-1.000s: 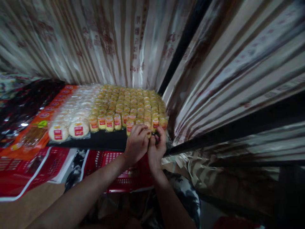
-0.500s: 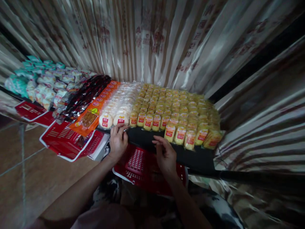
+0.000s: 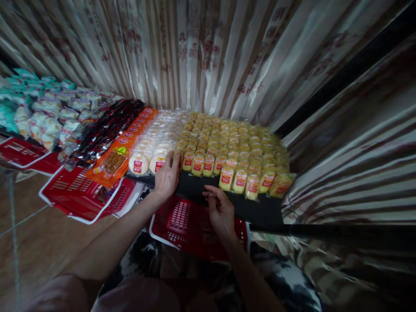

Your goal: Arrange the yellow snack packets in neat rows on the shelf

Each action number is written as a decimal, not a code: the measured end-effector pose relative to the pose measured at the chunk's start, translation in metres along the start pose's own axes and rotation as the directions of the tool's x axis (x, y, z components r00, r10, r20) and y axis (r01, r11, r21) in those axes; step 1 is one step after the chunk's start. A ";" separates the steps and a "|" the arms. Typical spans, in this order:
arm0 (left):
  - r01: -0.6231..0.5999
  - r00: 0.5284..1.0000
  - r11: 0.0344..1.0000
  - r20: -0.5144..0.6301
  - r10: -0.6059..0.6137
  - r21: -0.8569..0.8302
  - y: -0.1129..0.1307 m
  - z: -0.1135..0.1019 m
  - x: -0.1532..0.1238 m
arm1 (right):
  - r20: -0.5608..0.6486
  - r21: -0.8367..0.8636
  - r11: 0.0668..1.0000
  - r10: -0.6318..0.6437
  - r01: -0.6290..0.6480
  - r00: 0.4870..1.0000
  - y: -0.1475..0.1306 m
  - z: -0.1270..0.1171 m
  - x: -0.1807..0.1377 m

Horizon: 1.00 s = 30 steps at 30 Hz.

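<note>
**Q:** Where is the left hand?

**A:** The left hand (image 3: 167,175) is released, with its fingers flat on the front edge of the black flat tray (image 3: 260,211). It touches the front row where the white round wrapped cakes (image 3: 152,145) meet the yellow wrapped cakes with red labels (image 3: 234,147).

**Q:** And the right hand?

**A:** The right hand (image 3: 221,211) is just below the tray's front edge, above the red plastic basket (image 3: 186,221). Its fingers are half curled, and I cannot tell whether they grip the edge. The yellow cakes lie just beyond it, not touching.

To your left: orange packets (image 3: 113,160), dark packets (image 3: 105,128), teal packets (image 3: 19,82); red basket (image 3: 78,201) below; striped curtain (image 3: 201,56) behind.
</note>
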State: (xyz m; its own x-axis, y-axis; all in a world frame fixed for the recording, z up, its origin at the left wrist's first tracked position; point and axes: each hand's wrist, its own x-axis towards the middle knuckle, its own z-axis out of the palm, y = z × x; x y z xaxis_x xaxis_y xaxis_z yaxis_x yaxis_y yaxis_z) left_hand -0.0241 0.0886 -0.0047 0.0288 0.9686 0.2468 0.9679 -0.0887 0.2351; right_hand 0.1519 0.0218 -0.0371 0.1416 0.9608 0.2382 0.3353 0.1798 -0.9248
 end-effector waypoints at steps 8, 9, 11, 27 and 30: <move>0.030 0.989 0.997 -0.145 -0.040 -0.065 0.005 0.008 0.001 | -0.028 -0.006 0.999 0.039 -0.039 0.999 -0.001 -0.012 0.003; 0.036 0.987 0.996 -0.150 -0.048 -0.082 0.006 0.007 0.001 | -0.034 -0.004 0.999 0.042 -0.042 0.999 -0.002 -0.014 0.003; 0.030 0.987 0.994 -0.152 -0.046 -0.105 0.007 0.007 0.001 | -0.043 0.002 0.999 0.047 -0.047 0.998 -0.002 -0.018 0.004; -0.017 0.924 0.959 -0.370 -0.093 -0.283 -0.005 -0.001 0.000 | -0.062 0.064 0.998 0.024 -0.020 0.998 0.002 -0.019 0.003; -0.074 0.913 0.918 -0.397 -0.094 -0.389 0.000 -0.007 -0.002 | -0.069 0.054 0.999 0.009 -0.005 0.998 -0.001 -0.019 0.003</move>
State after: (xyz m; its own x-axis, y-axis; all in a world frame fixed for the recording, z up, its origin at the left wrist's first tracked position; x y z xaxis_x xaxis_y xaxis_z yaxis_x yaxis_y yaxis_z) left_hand -0.0260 0.0853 0.0015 -0.1642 0.8007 0.5761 0.7893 -0.2437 0.5636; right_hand 0.1699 0.0206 -0.0292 0.2081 0.9457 0.2498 0.2840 0.1859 -0.9406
